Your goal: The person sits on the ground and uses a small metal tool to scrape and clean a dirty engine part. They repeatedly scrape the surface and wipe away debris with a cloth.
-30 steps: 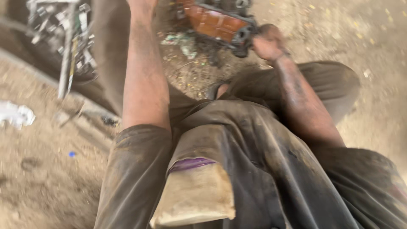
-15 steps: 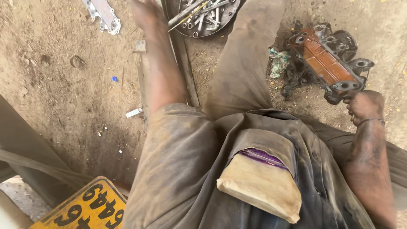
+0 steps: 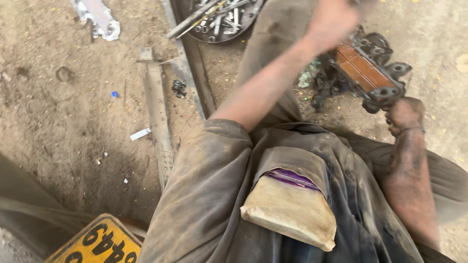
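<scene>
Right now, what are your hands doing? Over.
Right hand gripping the greasy engine part on the dirt. Left hand raised above it, blurred, grip unclear. Tray of tools beyond. Over.

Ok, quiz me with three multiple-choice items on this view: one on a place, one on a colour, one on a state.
1. Where is the round tray of tools?
A. top centre of the view
B. bottom right
C. on the person's lap

2. What colour is the plate at the bottom left?
A. blue
B. yellow
C. white

3. What is the right hand doing?
A. lying flat on the ground
B. gripping the engine part
C. inside the pocket

Answers:
1 A, the tray lies on the ground at the top.
2 B, the plate is yellow.
3 B, the right hand is closed on the engine part.
</scene>
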